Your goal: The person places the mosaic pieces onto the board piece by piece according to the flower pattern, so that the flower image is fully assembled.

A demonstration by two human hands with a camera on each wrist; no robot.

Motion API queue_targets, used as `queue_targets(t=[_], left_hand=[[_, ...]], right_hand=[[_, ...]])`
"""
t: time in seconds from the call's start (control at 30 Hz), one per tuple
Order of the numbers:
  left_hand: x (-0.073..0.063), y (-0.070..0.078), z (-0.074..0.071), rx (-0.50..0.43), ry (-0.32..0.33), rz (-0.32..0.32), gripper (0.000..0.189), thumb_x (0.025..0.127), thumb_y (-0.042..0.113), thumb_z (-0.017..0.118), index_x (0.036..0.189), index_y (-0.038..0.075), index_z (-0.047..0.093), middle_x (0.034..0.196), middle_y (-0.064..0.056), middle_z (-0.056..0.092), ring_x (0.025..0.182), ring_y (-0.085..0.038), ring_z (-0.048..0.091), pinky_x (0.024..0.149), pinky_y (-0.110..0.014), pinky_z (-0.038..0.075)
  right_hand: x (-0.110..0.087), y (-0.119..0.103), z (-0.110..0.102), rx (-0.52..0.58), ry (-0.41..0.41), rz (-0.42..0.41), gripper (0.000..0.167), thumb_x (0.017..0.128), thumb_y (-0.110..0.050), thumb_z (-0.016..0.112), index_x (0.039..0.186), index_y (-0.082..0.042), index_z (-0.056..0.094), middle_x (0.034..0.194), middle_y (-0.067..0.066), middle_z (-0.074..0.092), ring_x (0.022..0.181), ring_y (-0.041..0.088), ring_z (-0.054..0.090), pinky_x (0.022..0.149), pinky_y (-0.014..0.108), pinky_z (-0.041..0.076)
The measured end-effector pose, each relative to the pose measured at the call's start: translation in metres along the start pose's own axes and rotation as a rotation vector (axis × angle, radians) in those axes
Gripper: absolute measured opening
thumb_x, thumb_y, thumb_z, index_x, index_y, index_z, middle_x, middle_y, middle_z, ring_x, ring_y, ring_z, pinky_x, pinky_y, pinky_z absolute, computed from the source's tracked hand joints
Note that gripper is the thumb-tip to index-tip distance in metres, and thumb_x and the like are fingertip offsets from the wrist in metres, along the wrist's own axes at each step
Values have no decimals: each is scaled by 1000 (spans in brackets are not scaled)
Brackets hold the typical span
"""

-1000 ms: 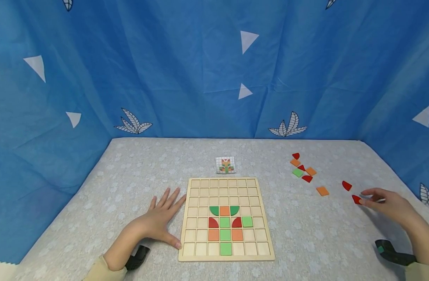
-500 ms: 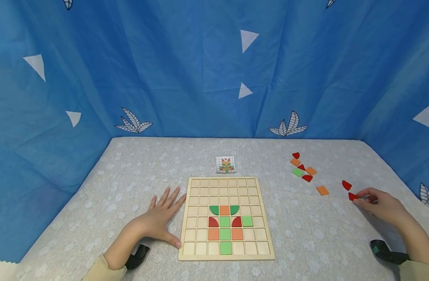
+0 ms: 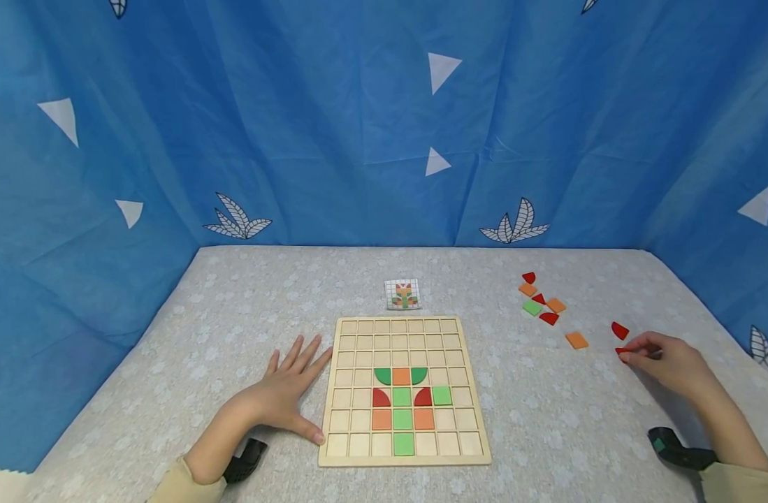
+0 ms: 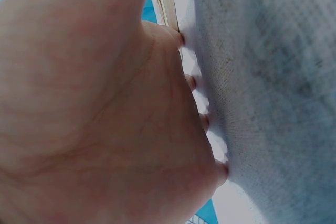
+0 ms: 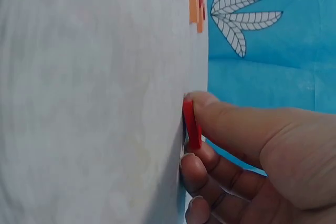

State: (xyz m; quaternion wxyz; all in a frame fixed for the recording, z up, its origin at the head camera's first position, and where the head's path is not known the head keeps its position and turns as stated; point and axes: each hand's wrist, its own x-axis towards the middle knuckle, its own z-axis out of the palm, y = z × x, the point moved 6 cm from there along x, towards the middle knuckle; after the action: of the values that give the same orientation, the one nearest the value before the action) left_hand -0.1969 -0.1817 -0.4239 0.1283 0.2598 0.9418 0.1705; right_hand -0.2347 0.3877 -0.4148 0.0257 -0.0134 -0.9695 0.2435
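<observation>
My right hand (image 3: 669,363) pinches a small red tile (image 5: 192,124) between thumb and fingertips, close over the tabletop at the right. In the head view only a sliver of that tile shows past the fingertips. My left hand (image 3: 281,398) lies with fingers spread on the cloth, its thumb and index fingertip right at the left edge of the wooden grid board (image 3: 352,461). Orange, light green, dark green and red tiles fill several cells in the board's middle and lower part, among them a light green square (image 3: 442,395) set off to the right.
Behind the board lies a small pattern card (image 3: 402,294). Loose tiles are scattered at the back right, including a light green square (image 3: 532,307), an orange square (image 3: 576,340) and a red quarter-round tile (image 3: 619,330). A blue curtain (image 3: 333,140) closes off the table's back.
My right hand has moved left with the red tile, which now mostly hides behind the fingertips and tilts off the flat. The left hand and board stay put.
</observation>
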Motion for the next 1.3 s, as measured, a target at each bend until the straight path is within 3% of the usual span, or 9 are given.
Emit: queue_targets(t=[0.17,0.37,0.63,0.83,1.0,1.13,1.3], left_hand=[[0,-1,1,-3,-7,0,131,51,73,71,150,8,17,153,-20,0,136,-43,-8,97,-69,-3],[0,-1,0,-2,-8,-7,131,51,74,71,150,8,17,154,-19,-1,136,-42,-9,98,-69,-3],[-1,0,0,-8,-8,-2,131,51,74,71,150,8,16,154,-19,-1,136,-42,-9,98,-69,-3],[0,0,0,-2,-6,-4,131,51,74,71,150,8,17,153,-20,0,136,-43,-8,98,-69,-3],[0,0,-1,-6,-3,-2,131,51,73,72,150,7,18,153,-21,2,136,-43,-7,98,-69,-2],[-1,1,-1,-2,-5,1,131,51,72,73,150,6,18,153,-21,2,136,-44,-7,98,-69,-2],[0,1,-1,-7,-4,-4,131,50,72,73,150,6,19,153,-21,2,136,-44,-7,98,-69,-2]], right_hand=[[1,-5,0,-13,-4,6,23,83,-15,72,88,3,59,75,6,56,73,30,53,54,31,40],[0,-7,-1,-21,-8,-6,29,85,-23,70,88,3,58,75,6,55,71,28,52,52,32,41],[-1,-12,1,-32,-73,-80,21,87,-9,65,100,7,61,71,3,53,62,19,43,49,30,35],[-5,-19,-2,21,-70,-130,21,90,-6,62,105,8,59,69,2,47,57,15,39,46,26,33],[-7,-37,1,150,-87,-154,18,92,-6,59,104,7,56,72,4,58,58,12,49,50,25,39],[-6,-57,5,187,-111,-149,19,93,-8,58,104,7,57,77,7,63,64,12,54,55,25,42],[-7,-88,12,251,-70,-176,13,91,-3,60,100,7,58,77,8,62,60,14,53,53,25,46]])
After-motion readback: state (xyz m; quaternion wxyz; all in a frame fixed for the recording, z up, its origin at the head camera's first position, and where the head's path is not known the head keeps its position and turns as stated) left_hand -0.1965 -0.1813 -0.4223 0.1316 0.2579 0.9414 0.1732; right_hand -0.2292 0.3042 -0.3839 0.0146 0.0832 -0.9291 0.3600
